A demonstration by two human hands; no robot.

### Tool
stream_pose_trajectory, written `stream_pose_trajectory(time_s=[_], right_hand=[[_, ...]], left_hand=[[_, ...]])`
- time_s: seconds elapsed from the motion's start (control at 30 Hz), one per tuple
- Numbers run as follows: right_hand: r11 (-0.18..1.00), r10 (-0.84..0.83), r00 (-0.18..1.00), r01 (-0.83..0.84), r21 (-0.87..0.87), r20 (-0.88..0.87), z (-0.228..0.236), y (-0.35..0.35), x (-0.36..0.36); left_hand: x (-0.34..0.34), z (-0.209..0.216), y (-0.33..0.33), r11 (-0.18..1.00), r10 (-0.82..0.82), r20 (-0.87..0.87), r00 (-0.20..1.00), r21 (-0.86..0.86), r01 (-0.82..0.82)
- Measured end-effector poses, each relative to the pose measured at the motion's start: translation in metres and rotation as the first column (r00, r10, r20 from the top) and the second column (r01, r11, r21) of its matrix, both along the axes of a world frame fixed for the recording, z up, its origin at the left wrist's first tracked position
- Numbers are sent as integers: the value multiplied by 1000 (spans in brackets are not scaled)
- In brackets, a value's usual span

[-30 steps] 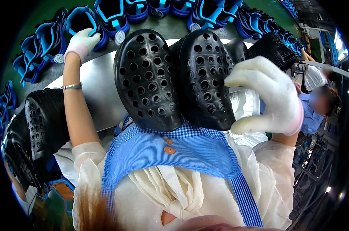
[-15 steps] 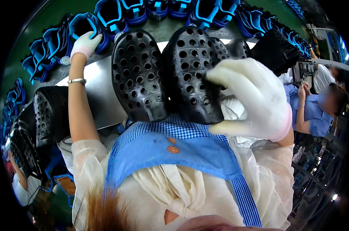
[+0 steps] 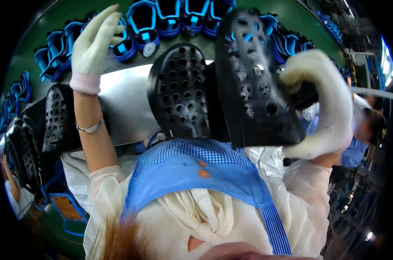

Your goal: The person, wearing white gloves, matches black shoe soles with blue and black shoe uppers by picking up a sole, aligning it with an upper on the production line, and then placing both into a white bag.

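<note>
My right hand (image 3: 324,102), in a white knit glove, curls around the right edge and lower corner of a black shoe-sole-shaped piece (image 3: 261,117) with round holes. That piece is raised and tilted, its top reaching toward the far shoes. A similar black perforated piece (image 3: 179,93) stands to its left, in front of my apron. My left hand (image 3: 96,50), also gloved, is up at the far left with its fingers stretched out and nothing visible in it. Nearest to it is a dark shoe with bright blue trim (image 3: 126,51); whether they touch I cannot tell.
Several blue-trimmed shoes (image 3: 168,21) stand in a curved row along the far side. A shiny metal surface (image 3: 129,102) lies between my arms. More black perforated pieces (image 3: 57,119) are stacked at the left. A person in blue (image 3: 357,147) is at the right.
My left hand has come off a blue-trimmed shoe and lifted. My right hand has closed on the right black piece, which has swung right and tilted. The shoes appear shifted in view.
</note>
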State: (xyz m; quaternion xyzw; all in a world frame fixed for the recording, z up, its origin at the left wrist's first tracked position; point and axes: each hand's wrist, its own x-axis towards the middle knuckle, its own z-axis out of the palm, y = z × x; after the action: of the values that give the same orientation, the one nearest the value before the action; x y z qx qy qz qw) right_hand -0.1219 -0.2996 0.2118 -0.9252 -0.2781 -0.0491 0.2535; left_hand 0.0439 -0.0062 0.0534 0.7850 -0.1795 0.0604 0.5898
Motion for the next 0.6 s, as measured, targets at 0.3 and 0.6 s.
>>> stream_pose_trajectory(time_s=[0.3, 0.6], right_hand=[[952, 299, 954, -296, -76, 25, -29, 103, 109], [970, 80, 974, -126, -209, -213, -89, 154, 173]], left_hand=[[-40, 20, 5, 567, -535, -157, 830, -795, 215], [-4, -60, 16, 431, -319, -202, 926, -901, -48]])
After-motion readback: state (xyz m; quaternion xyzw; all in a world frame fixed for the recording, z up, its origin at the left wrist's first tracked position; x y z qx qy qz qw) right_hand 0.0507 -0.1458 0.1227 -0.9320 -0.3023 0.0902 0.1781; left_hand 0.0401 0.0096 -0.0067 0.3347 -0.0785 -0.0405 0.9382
